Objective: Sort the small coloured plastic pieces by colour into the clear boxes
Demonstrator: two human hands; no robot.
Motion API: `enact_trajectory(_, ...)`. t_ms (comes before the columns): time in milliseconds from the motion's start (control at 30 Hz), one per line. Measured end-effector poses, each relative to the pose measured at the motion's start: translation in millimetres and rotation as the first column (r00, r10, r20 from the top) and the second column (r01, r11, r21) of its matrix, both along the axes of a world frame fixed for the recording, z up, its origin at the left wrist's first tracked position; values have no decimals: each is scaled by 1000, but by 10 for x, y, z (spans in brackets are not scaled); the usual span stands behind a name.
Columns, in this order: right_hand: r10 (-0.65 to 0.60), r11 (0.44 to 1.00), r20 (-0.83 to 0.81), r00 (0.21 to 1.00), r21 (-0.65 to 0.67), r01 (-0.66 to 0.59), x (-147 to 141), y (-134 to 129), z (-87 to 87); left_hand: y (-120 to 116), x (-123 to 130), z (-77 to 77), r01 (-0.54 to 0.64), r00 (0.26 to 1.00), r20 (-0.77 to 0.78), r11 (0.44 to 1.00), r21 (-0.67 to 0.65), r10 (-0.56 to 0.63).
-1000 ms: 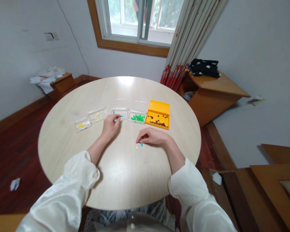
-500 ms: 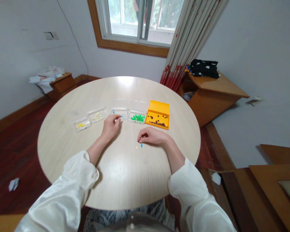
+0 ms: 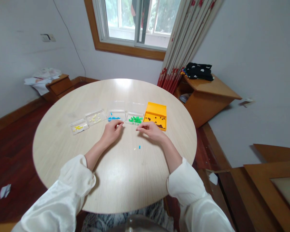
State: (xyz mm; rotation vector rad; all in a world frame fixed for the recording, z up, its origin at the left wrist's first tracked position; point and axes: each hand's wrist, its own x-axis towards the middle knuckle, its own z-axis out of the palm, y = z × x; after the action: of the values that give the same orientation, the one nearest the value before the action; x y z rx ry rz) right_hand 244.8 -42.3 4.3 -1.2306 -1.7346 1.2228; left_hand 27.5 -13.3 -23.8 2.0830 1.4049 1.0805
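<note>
My left hand point(image 3: 112, 131) hovers just in front of the clear box of blue pieces point(image 3: 114, 118), thumb and fingers pinched together. What they hold, if anything, is too small to make out. My right hand point(image 3: 151, 130) is in front of the orange case point(image 3: 157, 109) and partly hides its brown pieces point(image 3: 161, 126). Its fingertips are pinched too, with a tiny dark speck at them that I cannot name. Nearer to me on the tabletop lie a small blue piece point(image 3: 139, 147) and a tiny cream piece point(image 3: 134, 149), apart from both hands.
Along the same row stand clear boxes with green pieces point(image 3: 135, 120), cream pieces point(image 3: 95, 118) and yellow pieces point(image 3: 78, 128). All are on a round pale table point(image 3: 116, 180). Beyond it are a wooden cabinet point(image 3: 207, 103) with black cloth point(image 3: 199, 71) and a curtain point(image 3: 181, 42).
My left hand has drawn back from the blue pieces' box, slightly to the right. My right hand has moved forward, away from the loose blue and cream pieces, towards the boxes.
</note>
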Motion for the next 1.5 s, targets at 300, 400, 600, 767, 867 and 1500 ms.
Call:
enact_trajectory(300, -486, 832, -139, 863, 228, 506, 151, 171, -90, -34, 1, 35, 221, 973, -63, 974, -41, -223)
enact_trajectory(400, -638, 701, -177, 749, 270, 660, 260, 222, -106, -86, 22, 65, 402, 912, -46, 910, -104, -408)
enact_trajectory(600, -739, 604, -145, 657, 287, 743, 343, 225, -101, -228, 88, 116, 641, 746, -32, 730, -236, -665)
enact_trajectory(767, -777, 567, -96, 622, 321, 759, 347, 217, -92, -273, 110, 127, 674, 694, -65, 679, -291, -717)
enact_trajectory(867, -774, 565, -112, 623, 321, 760, 344, 220, -91, -276, 115, 119, 681, 681, -68, 665, -307, -729)
enact_trajectory(1500, 406, 883, 120, 906, -307, -355, 145, -101, 96, -219, 44, 205, 631, 752, -57, 742, -228, -657)
